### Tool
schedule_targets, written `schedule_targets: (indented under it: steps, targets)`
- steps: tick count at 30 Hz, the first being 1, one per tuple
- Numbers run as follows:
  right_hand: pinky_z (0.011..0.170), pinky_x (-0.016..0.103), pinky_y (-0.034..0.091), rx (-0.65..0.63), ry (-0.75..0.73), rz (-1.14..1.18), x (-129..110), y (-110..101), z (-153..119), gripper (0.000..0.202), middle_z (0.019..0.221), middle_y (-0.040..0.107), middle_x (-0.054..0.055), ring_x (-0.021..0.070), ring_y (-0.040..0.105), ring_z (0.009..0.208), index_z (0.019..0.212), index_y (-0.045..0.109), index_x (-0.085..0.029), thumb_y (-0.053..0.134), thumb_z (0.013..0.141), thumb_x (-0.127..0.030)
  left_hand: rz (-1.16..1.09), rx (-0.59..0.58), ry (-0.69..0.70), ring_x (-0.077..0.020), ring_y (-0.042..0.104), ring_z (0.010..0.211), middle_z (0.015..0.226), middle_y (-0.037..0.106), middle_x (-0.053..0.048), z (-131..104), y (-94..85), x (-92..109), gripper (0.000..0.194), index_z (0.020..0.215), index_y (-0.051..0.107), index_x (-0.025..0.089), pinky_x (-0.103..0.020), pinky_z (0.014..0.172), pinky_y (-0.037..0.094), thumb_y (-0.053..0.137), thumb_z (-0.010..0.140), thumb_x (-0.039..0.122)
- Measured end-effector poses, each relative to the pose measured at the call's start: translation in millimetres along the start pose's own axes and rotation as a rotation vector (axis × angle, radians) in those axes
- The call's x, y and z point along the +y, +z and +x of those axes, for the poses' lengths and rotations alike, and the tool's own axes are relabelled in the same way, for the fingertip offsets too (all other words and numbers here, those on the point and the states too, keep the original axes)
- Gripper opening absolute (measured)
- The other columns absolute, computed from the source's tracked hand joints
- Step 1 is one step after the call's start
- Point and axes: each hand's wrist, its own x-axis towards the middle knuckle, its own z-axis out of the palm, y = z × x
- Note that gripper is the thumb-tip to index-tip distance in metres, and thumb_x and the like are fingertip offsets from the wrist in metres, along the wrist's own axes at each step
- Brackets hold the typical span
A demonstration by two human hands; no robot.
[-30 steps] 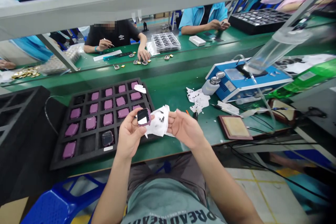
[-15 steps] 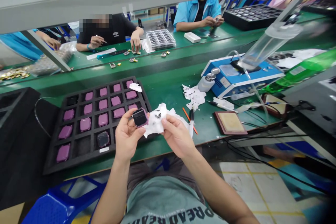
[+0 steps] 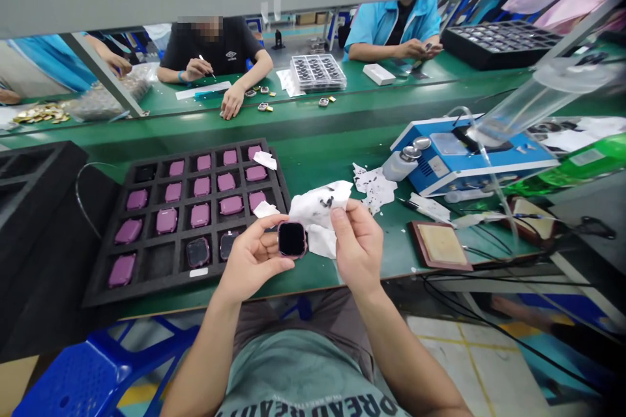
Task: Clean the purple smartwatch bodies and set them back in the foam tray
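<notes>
Between the thumb and fingers of my left hand [image 3: 257,254] is a purple smartwatch case [image 3: 292,239], its dark screen turned up toward me. My right hand [image 3: 359,234] pinches a white wipe [image 3: 320,203] marked with black smudges. The wipe spreads out just beyond the watch and to its right; whether the two touch I cannot tell. Left of my hands lies a black foam tray [image 3: 156,265] with several purple watch cases [image 3: 167,220] in its pockets. Two nearer ones, such as this watch [image 3: 198,251], show dark screens.
Right of my hands stand a metal-topped solvent bottle [image 3: 401,161], a blue machine [image 3: 440,172] with a clear tube, and a tan pad [image 3: 440,243]. Stained paper [image 3: 375,187] lies beside the bottle. Co-workers sit across the green bench [image 3: 313,130]. A blue stool [image 3: 73,371] is below left.
The wipe has been drawn away from the watch's face and raised to the right. The watch now faces me more squarely. My view has shifted slightly left.
</notes>
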Motion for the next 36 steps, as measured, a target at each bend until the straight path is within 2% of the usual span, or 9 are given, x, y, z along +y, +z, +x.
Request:
schedule_targets:
  steps: [4, 8, 13, 18, 22, 26, 32, 36]
  targets:
    - [0.068, 0.031, 0.048, -0.033, -0.041, -0.075, -2, 3, -2, 0.025, 0.070, 0.057, -0.001, 0.0187, 0.057, 0.073, 0.094, 0.067, -0.024, 0.060, 0.101, -0.047, -0.016, -0.004, -0.049, -0.0252, 0.082, 0.090, 0.098, 0.084, -0.009, 0, 0.8, 0, 0.064, 0.127, 0.067, 0.019, -0.031, 0.082, 0.066, 0.095, 0.070, 0.017]
    - [0.072, 0.029, 0.049, -0.066, -0.113, -0.110, 2, 0, -7, 0.021, 0.061, 0.047, -0.004, 0.0174, 0.057, 0.072, 0.089, 0.067, -0.023, 0.061, 0.102, -0.039, -0.059, -0.001, -0.098, -0.0215, 0.081, 0.091, 0.100, 0.083, -0.007, 1, 2.1, -1, 0.068, 0.130, 0.066, 0.018, -0.027, 0.082, 0.065, 0.096, 0.069, 0.015]
    - [0.067, 0.028, 0.046, -0.146, -0.206, -0.209, 6, -6, -10, 0.016, 0.063, 0.054, -0.004, 0.0158, 0.055, 0.065, 0.097, 0.070, -0.024, 0.058, 0.104, -0.031, -0.078, 0.038, -0.124, -0.0205, 0.080, 0.089, 0.097, 0.083, -0.007, 1, 2.0, -5, 0.070, 0.129, 0.066, 0.018, -0.028, 0.084, 0.065, 0.098, 0.066, 0.017]
    - [0.062, 0.024, 0.046, -0.191, -0.360, -0.345, 4, -8, -9, 0.014, 0.075, 0.067, -0.002, 0.0135, 0.059, 0.064, 0.098, 0.069, -0.023, 0.056, 0.103, -0.024, -0.122, 0.080, -0.132, -0.0179, 0.080, 0.083, 0.093, 0.082, -0.006, 2, 4.1, -6, 0.070, 0.125, 0.067, 0.016, -0.026, 0.081, 0.064, 0.098, 0.062, 0.014]
    - [0.057, 0.023, 0.042, -0.200, -0.430, -0.464, 1, -9, -12, 0.014, 0.069, 0.063, -0.004, 0.0114, 0.054, 0.058, 0.093, 0.066, -0.022, 0.055, 0.102, -0.020, -0.156, 0.091, -0.121, -0.0173, 0.079, 0.082, 0.089, 0.081, -0.005, 2, 7.2, -7, 0.069, 0.121, 0.067, 0.015, -0.025, 0.079, 0.064, 0.098, 0.060, 0.011]
    - [0.057, 0.023, 0.042, -0.195, -0.461, -0.524, -1, -9, -17, 0.017, 0.067, 0.062, -0.004, 0.0115, 0.055, 0.057, 0.089, 0.064, -0.021, 0.054, 0.102, -0.020, -0.186, 0.104, -0.085, -0.0190, 0.080, 0.084, 0.090, 0.082, -0.005, 3, 9.1, -10, 0.069, 0.120, 0.065, 0.016, -0.027, 0.080, 0.064, 0.096, 0.059, 0.010]
    - [0.055, 0.025, 0.040, -0.175, -0.468, -0.564, -3, -11, -27, 0.020, 0.065, 0.057, -0.004, 0.0122, 0.052, 0.057, 0.084, 0.062, -0.020, 0.053, 0.102, -0.021, -0.170, 0.187, -0.046, -0.0223, 0.080, 0.087, 0.089, 0.081, -0.005, 5, 10.1, -11, 0.072, 0.120, 0.062, 0.016, -0.031, 0.082, 0.064, 0.098, 0.058, 0.016]
    - [0.057, 0.025, 0.040, -0.165, -0.409, -0.541, 1, -20, -36, 0.023, 0.068, 0.059, -0.002, 0.0125, 0.051, 0.060, 0.081, 0.063, -0.020, 0.055, 0.102, -0.023, -0.151, 0.217, -0.048, -0.0230, 0.080, 0.086, 0.088, 0.080, -0.005, 7, 12.7, -12, 0.071, 0.119, 0.063, 0.016, -0.034, 0.084, 0.065, 0.097, 0.056, 0.015]
